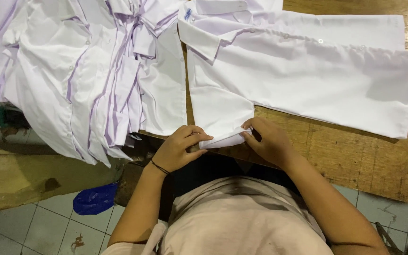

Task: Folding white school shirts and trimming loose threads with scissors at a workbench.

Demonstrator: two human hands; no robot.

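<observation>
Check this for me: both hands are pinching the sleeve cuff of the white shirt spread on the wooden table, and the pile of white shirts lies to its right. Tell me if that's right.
One thing is off. The head view shows the pile of white shirts to the left of the spread white shirt, not to its right. The rest holds: the left hand and the right hand pinch the sleeve cuff on the wooden table.

Pale pink top, black wristband
</observation>
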